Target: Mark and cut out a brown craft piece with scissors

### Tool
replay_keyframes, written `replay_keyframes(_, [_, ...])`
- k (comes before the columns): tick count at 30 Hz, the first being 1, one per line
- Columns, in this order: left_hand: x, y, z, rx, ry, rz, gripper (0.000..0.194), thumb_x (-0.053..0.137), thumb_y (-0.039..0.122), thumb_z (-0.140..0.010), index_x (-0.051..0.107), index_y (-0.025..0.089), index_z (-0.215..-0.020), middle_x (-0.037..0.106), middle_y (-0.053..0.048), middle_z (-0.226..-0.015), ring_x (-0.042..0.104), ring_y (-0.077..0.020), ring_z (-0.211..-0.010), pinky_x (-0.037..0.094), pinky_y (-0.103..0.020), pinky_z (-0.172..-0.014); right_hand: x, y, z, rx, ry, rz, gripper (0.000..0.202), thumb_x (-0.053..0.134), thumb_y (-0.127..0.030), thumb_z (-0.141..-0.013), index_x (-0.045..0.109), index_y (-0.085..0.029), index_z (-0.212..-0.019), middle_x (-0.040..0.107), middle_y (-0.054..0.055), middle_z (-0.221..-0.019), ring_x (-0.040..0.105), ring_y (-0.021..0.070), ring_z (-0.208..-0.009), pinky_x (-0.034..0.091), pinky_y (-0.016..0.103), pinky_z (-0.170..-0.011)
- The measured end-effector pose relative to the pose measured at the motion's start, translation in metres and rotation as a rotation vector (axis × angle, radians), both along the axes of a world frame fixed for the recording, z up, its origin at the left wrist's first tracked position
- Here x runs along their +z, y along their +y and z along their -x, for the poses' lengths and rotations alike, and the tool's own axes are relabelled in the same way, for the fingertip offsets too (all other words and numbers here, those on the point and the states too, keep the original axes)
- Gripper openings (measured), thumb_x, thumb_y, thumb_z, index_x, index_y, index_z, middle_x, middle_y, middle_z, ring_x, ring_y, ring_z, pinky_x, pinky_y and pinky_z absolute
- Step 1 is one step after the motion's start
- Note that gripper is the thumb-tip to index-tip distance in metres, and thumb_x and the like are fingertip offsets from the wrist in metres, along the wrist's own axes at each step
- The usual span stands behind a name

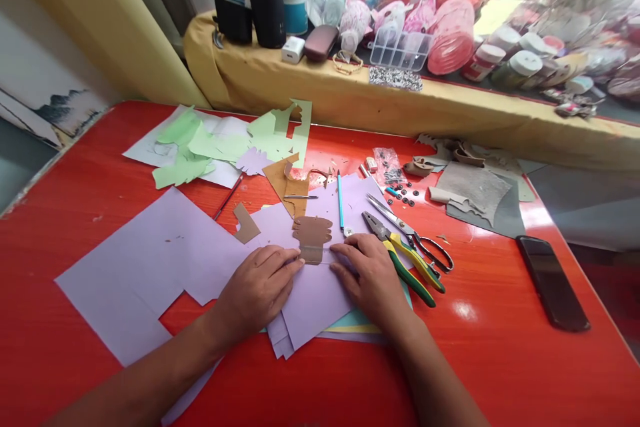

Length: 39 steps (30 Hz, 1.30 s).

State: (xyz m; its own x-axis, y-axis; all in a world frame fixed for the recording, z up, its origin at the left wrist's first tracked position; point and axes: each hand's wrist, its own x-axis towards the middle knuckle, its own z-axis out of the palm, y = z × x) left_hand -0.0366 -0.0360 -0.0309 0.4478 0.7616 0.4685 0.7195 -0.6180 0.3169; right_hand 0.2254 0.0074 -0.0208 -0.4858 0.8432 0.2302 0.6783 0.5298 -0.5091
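A brown cut piece (pixel 313 230) with scalloped side edges lies on light purple paper (pixel 314 310). Across its lower part runs a clear, thin strip (pixel 316 254), hard to make out. My left hand (pixel 264 280) holds the strip's left end, its fingertips pressed close together at the brown piece's lower left edge. On the right, my right hand (pixel 369 275) has its index finger and thumb on the strip's other end, a small gap between them. A light blue pen (pixel 341 200) and a small white round item (pixel 348 231) lie just above my right hand.
Green-and-yellow pliers (pixel 400 250) and scissors (pixel 410 230) lie beside my right hand. A black phone (pixel 553 282) is farther right. Purple paper (pixel 150 267) spreads left; green scraps (pixel 225 140) lie behind. Leather scraps (pixel 470 190) sit back right, below a crowded ledge (pixel 300 90).
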Motion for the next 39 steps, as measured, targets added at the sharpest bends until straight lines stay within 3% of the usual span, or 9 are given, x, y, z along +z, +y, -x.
replay_keyframes(6, [0.008, -0.001, 0.001, 0.005, -0.077, 0.008, 0.029, 0.057, 0.004, -0.101, 0.073, 0.017, -0.122, 0.079, -0.01, -0.121, 0.072, -0.0232, -0.108, 0.061, -0.041, -0.1, -0.002, 0.0, 0.0, -0.008, -0.004, 0.022, 0.018, 0.074, -0.02, -0.102, 0.075, -0.022, -0.119, 0.071, 0.01, -0.112, 0.067, 0.0302, -0.106, 0.056, 0.048, -0.093])
replay_keyframes(12, [0.034, -0.001, 0.009, 0.026, -0.163, 0.089, 0.027, 0.056, 0.008, -0.105, 0.073, 0.021, -0.121, 0.08, -0.005, -0.113, 0.073, -0.0184, -0.101, 0.06, -0.035, -0.095, -0.008, 0.0, 0.0, -0.003, 0.009, 0.01, 0.016, 0.072, -0.021, -0.103, 0.073, -0.023, -0.118, 0.071, 0.01, -0.112, 0.067, 0.0307, -0.107, 0.055, 0.049, -0.095])
replay_keyframes(17, [0.049, -0.004, 0.022, 0.011, -0.086, 0.194, 0.023, 0.053, 0.015, -0.108, 0.072, 0.024, -0.118, 0.081, -0.002, -0.11, 0.073, -0.0196, -0.103, 0.058, -0.036, -0.097, -0.012, -0.001, -0.001, -0.011, -0.001, 0.012, 0.016, 0.072, -0.022, -0.103, 0.073, -0.023, -0.118, 0.071, 0.011, -0.115, 0.067, 0.0315, -0.109, 0.055, 0.05, -0.097])
replay_keyframes(19, [0.049, 0.003, 0.035, 0.03, -0.027, 0.246, 0.022, 0.053, 0.021, -0.109, 0.072, 0.024, -0.12, 0.08, -0.003, -0.116, 0.073, -0.0223, -0.11, 0.058, -0.039, -0.1, -0.012, -0.001, -0.002, -0.013, -0.001, 0.017, 0.015, 0.072, -0.022, -0.103, 0.073, -0.023, -0.118, 0.072, 0.011, -0.116, 0.068, 0.032, -0.11, 0.055, 0.05, -0.098])
replay_keyframes(22, [0.043, 0.024, 0.063, 0.173, 0.053, 0.275, 0.026, 0.05, 0.027, -0.109, 0.073, 0.024, -0.12, 0.079, -0.006, -0.122, 0.07, -0.0274, -0.114, 0.057, -0.045, -0.102, -0.012, -0.001, -0.003, -0.013, 0.005, 0.022, 0.015, 0.073, -0.022, -0.102, 0.074, -0.024, -0.117, 0.073, 0.011, -0.117, 0.069, 0.0322, -0.111, 0.055, 0.05, -0.098])
replay_keyframes(25, [0.035, 0.048, 0.087, 0.294, 0.157, 0.365, 0.03, 0.051, 0.023, -0.103, 0.073, 0.022, -0.123, 0.075, -0.011, -0.128, 0.066, -0.0324, -0.118, 0.056, -0.05, -0.101, -0.011, -0.001, -0.003, -0.009, 0.01, 0.034, 0.015, 0.074, -0.022, -0.101, 0.074, -0.025, -0.116, 0.074, 0.01, -0.116, 0.069, 0.0322, -0.11, 0.056, 0.049, -0.098])
replay_keyframes(30, [0.031, 0.068, 0.101, 0.262, 0.19, 0.496, 0.031, 0.059, 0.022, -0.093, 0.073, 0.025, -0.121, 0.071, -0.01, -0.128, 0.062, -0.0343, -0.124, 0.053, -0.05, -0.103, -0.008, -0.002, -0.003, -0.006, 0.024, 0.056, 0.014, 0.076, -0.021, -0.1, 0.074, -0.025, -0.113, 0.074, 0.009, -0.114, 0.07, 0.0312, -0.109, 0.057, 0.047, -0.097])
replay_keyframes(36, [0.039, 0.074, 0.101, 0.226, 0.15, 0.548, 0.01, 0.06, 0.026, -0.092, 0.068, 0.025, -0.086, 0.07, -0.007, -0.112, 0.062, -0.0311, -0.115, 0.051, -0.044, -0.093, -0.009, -0.003, -0.003, -0.012, 0.052, 0.063, 0.015, 0.076, -0.02, -0.099, 0.072, -0.025, -0.112, 0.073, 0.009, -0.114, 0.069, 0.0314, -0.11, 0.057, 0.048, -0.098])
replay_keyframes(39, [0.044, 0.075, 0.104, 0.222, 0.114, 0.552, 0.011, 0.061, 0.03, -0.092, 0.067, 0.026, -0.085, 0.071, -0.006, -0.106, 0.063, -0.0302, -0.113, 0.051, -0.043, -0.093, -0.011, -0.004, -0.004, -0.014, 0.065, 0.078, 0.015, 0.076, -0.02, -0.099, 0.071, -0.024, -0.112, 0.073, 0.01, -0.115, 0.068, 0.032, -0.112, 0.057, 0.049, -0.099])
